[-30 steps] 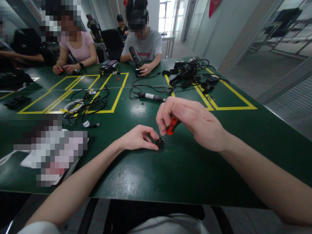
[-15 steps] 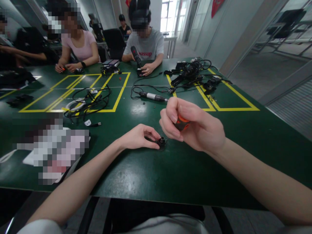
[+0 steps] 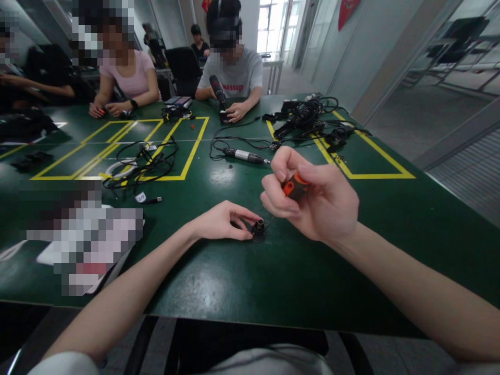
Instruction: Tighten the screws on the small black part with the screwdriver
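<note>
A small round black part (image 3: 258, 229) sits on the green table in front of me. My left hand (image 3: 224, 221) rests on the table from the left, its thumb and fingertips closed round the side of this part. In my right hand (image 3: 312, 195), raised to the right of the part, is an orange-and-black screwdriver handle (image 3: 296, 187), wrapped by the fingers. A thin shaft seems to run from the handle down toward the black part. Its tip is too small to make out.
A silver-and-black electric screwdriver (image 3: 244, 155) lies beyond my hands. Tangled cables (image 3: 144, 161) are at the left, and a black cable pile (image 3: 308, 117) at the back right. Stacked flat items (image 3: 101, 250) lie near left. Across the table (image 3: 219, 291) people sit working.
My right hand has shifted slightly right and turned, showing more of the orange-and-black handle. The fingers of my left hand have moved a little on the black part.
</note>
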The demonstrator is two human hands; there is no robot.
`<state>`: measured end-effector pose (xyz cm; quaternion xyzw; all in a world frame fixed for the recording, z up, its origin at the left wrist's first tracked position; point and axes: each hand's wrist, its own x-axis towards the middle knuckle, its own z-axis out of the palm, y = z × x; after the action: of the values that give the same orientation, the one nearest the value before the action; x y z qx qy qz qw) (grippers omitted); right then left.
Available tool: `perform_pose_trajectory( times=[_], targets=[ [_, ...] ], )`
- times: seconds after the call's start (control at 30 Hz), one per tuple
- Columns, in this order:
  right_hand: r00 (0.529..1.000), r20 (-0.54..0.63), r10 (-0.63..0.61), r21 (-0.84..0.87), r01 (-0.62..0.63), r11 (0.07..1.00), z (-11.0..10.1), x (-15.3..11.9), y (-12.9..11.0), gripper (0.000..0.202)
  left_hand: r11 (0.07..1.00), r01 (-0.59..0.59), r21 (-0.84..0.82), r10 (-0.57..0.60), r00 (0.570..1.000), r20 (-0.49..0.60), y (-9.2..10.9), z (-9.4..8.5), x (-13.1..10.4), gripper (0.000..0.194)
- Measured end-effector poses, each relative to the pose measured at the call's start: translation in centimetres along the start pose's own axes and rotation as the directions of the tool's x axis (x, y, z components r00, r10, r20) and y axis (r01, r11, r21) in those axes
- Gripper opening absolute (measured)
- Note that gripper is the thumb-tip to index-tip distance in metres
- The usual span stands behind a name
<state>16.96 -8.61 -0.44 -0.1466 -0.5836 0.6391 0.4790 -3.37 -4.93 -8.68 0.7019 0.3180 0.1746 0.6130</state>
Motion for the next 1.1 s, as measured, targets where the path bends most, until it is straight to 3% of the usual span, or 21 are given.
perform_pose_trajectory(
  times=[0.1,0.37,0.57,0.7,0.83,0.93,1.0,1.1],
  targets=[
    [1.0,0.014,-0.005,-0.008,0.005,1.0,-0.1,0.1,-0.1,0.029,0.999,-0.012,-0.048,0.011,1.0,-0.017,-0.2,0.1,0.1,0.054],
    [0.998,0.054,0.012,-0.051,-0.009,0.999,0.1,0.2,-0.1,0.051,0.994,0.026,-0.109,-0.032,0.998,-0.047,-1.1,0.1,0.4,0.041],
    [1.0,0.004,-0.017,-0.027,0.017,0.999,0.1,-0.2,0.1,0.031,0.993,0.032,-0.112,-0.036,0.999,-0.034,-0.8,0.0,0.3,0.042],
    [0.999,0.019,-0.039,-0.026,0.04,0.999,0.1,0.0,0.1,0.028,0.997,0.026,-0.077,-0.028,0.999,-0.034,-0.6,-0.1,0.3,0.039],
    [0.999,0.041,-0.026,-0.075,0.029,0.997,0.2,0.2,-0.1,0.045,0.999,0.013,-0.052,-0.013,1.0,0.0,-0.3,-0.1,0.2,0.037],
    [0.999,0.032,0.004,-0.079,-0.001,0.997,0.4,0.1,-0.1,0.055,0.996,0.014,-0.093,-0.013,1.0,0.005,-0.3,0.0,0.2,0.051],
    [1.0,0.03,0.006,-0.042,-0.005,0.999,0.3,0.0,0.0,0.052,0.991,0.02,-0.134,-0.022,1.0,-0.014,-0.6,0.1,0.3,0.057],
    [1.0,0.018,-0.008,0.013,0.007,1.0,0.2,-0.1,0.1,0.039,0.983,0.027,-0.179,-0.034,0.999,-0.038,-1.1,0.3,0.4,0.05]
  ],
)
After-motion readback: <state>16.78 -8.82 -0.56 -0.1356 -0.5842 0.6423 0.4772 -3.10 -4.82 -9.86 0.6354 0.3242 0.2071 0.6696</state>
